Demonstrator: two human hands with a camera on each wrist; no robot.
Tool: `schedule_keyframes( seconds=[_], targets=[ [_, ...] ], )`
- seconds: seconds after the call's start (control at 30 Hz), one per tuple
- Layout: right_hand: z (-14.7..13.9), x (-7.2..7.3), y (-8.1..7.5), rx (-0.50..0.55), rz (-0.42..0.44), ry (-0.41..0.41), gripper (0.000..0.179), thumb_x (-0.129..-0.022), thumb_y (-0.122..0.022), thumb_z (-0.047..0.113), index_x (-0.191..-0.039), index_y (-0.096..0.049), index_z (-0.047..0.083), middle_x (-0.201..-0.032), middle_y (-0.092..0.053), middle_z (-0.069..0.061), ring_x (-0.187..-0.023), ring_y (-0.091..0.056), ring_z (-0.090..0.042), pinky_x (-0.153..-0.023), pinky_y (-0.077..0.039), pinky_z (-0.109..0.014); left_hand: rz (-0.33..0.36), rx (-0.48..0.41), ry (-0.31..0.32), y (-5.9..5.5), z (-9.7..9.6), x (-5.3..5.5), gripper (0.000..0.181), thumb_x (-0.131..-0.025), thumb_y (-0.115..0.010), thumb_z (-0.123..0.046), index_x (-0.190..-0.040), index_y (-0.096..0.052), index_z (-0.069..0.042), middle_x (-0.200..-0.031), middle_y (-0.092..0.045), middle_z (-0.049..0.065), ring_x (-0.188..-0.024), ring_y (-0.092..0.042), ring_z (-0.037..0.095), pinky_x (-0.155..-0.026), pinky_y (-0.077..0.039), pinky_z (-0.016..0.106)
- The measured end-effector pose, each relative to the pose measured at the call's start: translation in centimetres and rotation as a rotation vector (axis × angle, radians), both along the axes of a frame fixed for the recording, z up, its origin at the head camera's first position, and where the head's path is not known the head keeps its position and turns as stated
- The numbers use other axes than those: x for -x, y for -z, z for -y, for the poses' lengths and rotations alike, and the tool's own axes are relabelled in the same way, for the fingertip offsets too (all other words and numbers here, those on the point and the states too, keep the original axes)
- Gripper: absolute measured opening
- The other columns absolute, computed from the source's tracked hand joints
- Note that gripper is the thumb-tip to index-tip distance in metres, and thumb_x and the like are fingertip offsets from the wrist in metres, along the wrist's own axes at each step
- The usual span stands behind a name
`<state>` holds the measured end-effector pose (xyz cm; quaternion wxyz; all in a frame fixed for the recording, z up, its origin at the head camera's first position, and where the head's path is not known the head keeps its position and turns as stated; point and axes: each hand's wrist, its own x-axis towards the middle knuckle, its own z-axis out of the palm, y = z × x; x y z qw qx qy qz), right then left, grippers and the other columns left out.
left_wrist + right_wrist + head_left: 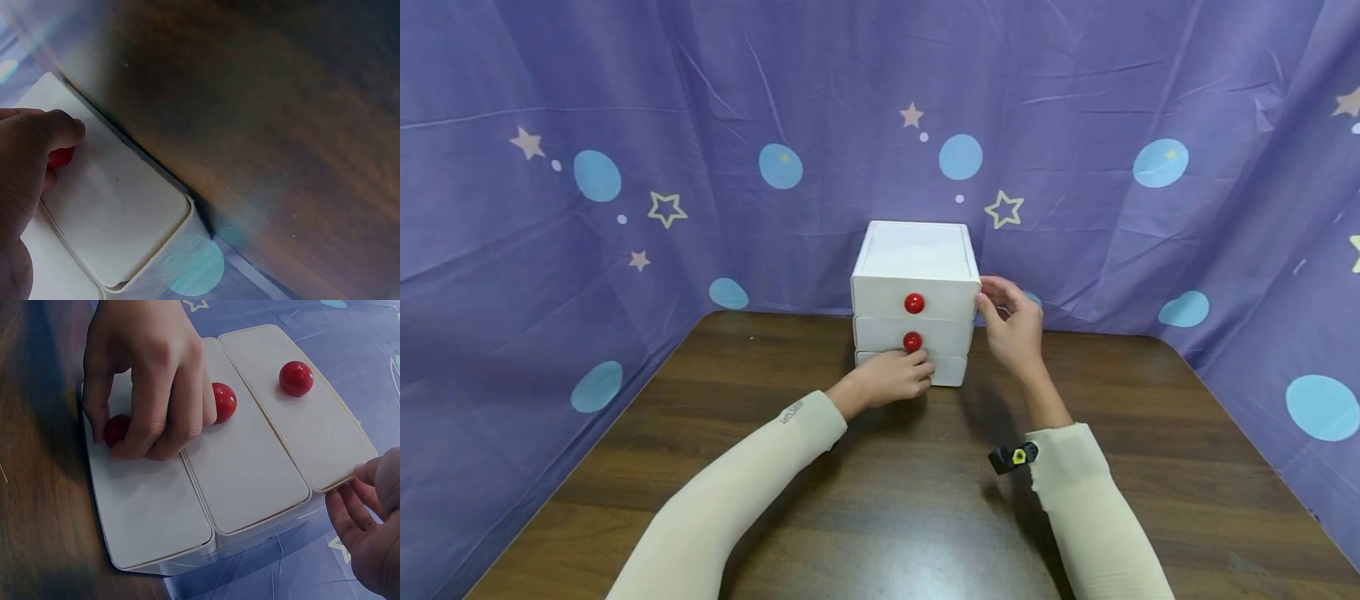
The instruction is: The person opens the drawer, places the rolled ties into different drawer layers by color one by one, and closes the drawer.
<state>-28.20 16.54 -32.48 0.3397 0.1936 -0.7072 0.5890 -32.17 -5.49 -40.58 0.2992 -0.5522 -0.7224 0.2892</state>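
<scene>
A white cabinet [914,248] with three stacked drawers stands near the back of the table, each drawer front bearing a round red knob. My left hand [895,377] pinches the bottom drawer's knob [117,430] between thumb and fingers. That bottom drawer [125,194] sits flush with the cabinet front. Above it are the middle knob [912,341], close over the left hand, and the top knob [913,303]. My right hand [1013,327] holds the cabinet's right side by the top drawer, its thumb at the front edge and fingers along the side.
The brown wooden table [880,500] extends in front of the cabinet and to both sides. Behind it hangs a purple curtain [850,100] with stars and blue dots. A small black device [1013,457] is worn at the right sleeve's cuff.
</scene>
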Motion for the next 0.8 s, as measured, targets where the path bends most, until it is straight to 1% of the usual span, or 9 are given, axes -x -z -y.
schedule_keyframes(
  seconds=[0.13, 0.27, 0.43, 0.57, 0.67, 0.73, 0.8],
  targets=[
    [0.1, 0.1, 0.1, 0.003, 0.001, -0.009, 0.024, -0.093, -0.067, -0.011, -0.116, -0.067, -0.014, -0.106, -0.071, -0.03, -0.086, -0.065, -0.035, -0.069, -0.053, -0.013, -0.006, 0.001, 0.005, 0.0, 0.1, 0.1, 0.01, -0.097, -0.066, -0.014, -0.102, -0.073, -0.018, -0.106, -0.062, 0.0, -0.104, -0.053, 0.022, -0.077, -0.053, 0.024],
    [0.2, 0.2, 0.1, 0.005, -0.003, -0.009, 0.024, -0.093, -0.067, -0.011, -0.116, -0.067, -0.015, -0.106, -0.071, -0.03, -0.086, -0.065, -0.033, -0.069, -0.054, -0.015, -0.011, -0.005, 0.01, 0.0, 0.2, 0.1, 0.009, -0.097, -0.066, -0.013, -0.101, -0.073, -0.018, -0.105, -0.062, 0.0, -0.102, -0.053, 0.022, -0.076, -0.053, 0.024],
    [0.3, 0.3, 0.0, 0.002, -0.004, -0.007, 0.024, -0.093, -0.068, -0.01, -0.116, -0.067, -0.014, -0.105, -0.072, -0.029, -0.087, -0.066, -0.033, -0.071, -0.055, -0.019, -0.007, -0.008, -0.01, 0.0, 0.2, 0.2, 0.01, -0.098, -0.065, -0.014, -0.1, -0.073, -0.019, -0.105, -0.062, 0.0, -0.102, -0.053, 0.021, -0.074, -0.053, 0.023],
    [0.2, 0.2, 0.0, -0.009, -0.014, -0.003, 0.024, -0.092, -0.067, -0.012, -0.116, -0.067, -0.015, -0.105, -0.072, -0.029, -0.087, -0.067, -0.037, -0.072, -0.056, -0.018, 0.006, -0.009, -0.03, 0.0, 0.0, 0.0, 0.009, -0.098, -0.065, -0.015, -0.099, -0.073, -0.019, -0.105, -0.062, 0.0, -0.101, -0.053, 0.021, -0.072, -0.052, 0.023],
    [-0.6, 1.3, 0.9, -0.033, -0.035, 0.021, 0.024, -0.093, -0.068, -0.01, -0.117, -0.068, -0.013, -0.105, -0.072, -0.028, -0.088, -0.068, -0.039, -0.072, -0.055, -0.015, 0.021, -0.027, -0.03, 0.0, -0.5, -0.3, 0.009, -0.097, -0.065, -0.016, -0.098, -0.073, -0.019, -0.104, -0.062, 0.0, -0.1, -0.053, 0.021, -0.07, -0.051, 0.022],
    [-1.2, 2.0, 1.6, -0.062, -0.045, 0.041, 0.025, -0.094, -0.069, -0.006, -0.118, -0.069, -0.009, -0.106, -0.074, -0.025, -0.088, -0.069, -0.037, -0.072, -0.054, -0.014, 0.043, -0.042, -0.044, -0.1, -0.9, -0.6, 0.008, -0.097, -0.065, -0.016, -0.098, -0.072, -0.019, -0.105, -0.061, -0.001, -0.1, -0.054, 0.02, -0.07, -0.051, 0.023],
    [-2.1, 2.6, 2.4, -0.108, -0.053, 0.081, 0.026, -0.095, -0.07, -0.003, -0.121, -0.07, -0.004, -0.106, -0.075, -0.02, -0.089, -0.07, -0.033, -0.071, -0.053, -0.012, 0.081, -0.07, -0.047, -0.2, -1.4, -1.0, 0.008, -0.097, -0.065, -0.017, -0.099, -0.072, -0.018, -0.104, -0.061, -0.001, -0.1, -0.054, 0.02, -0.072, -0.052, 0.024]
  ],
)
